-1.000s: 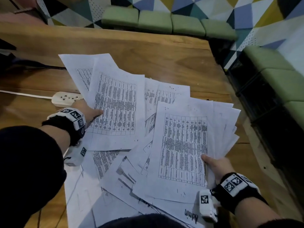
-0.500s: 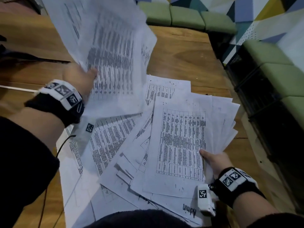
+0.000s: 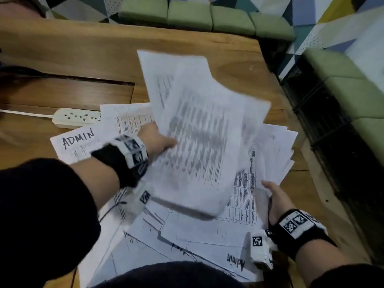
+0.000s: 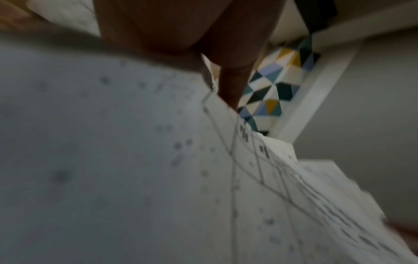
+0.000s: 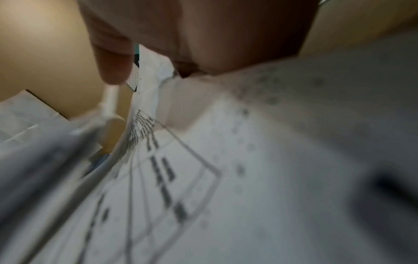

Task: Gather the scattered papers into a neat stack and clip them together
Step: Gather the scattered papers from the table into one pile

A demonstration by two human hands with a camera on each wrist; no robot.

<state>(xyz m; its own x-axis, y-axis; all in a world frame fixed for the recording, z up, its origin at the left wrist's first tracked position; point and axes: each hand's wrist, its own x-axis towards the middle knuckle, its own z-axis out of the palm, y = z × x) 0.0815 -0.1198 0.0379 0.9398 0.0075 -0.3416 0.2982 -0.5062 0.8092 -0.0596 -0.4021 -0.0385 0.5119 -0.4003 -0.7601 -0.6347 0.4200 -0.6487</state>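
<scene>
Printed white papers lie spread over the wooden table (image 3: 104, 55). My left hand (image 3: 154, 140) grips a blurred bunch of sheets (image 3: 199, 138) by its left edge and holds it in the air above the fanned pile (image 3: 276, 150) on the right. My right hand (image 3: 274, 196) pinches that pile at its lower right corner, thumb on top. The left wrist view shows fingers (image 4: 230, 85) behind a printed sheet (image 4: 113, 160). In the right wrist view the thumb (image 5: 113, 59) rests on a sheet with a table (image 5: 226, 178). More sheets, some marked "ADMIN" (image 3: 78, 138), lie near me. No clip shows.
A white power strip (image 3: 76, 118) with its cable lies on the table left of the papers. Green cushioned benches (image 3: 207, 17) run along the far edge and the right side. The table's right edge (image 3: 291, 113) drops to a dark frame.
My left hand lifted a bunch of sheets off the left of the table and swung it right and down over the fanned pile. The right hand stayed on its pile.
</scene>
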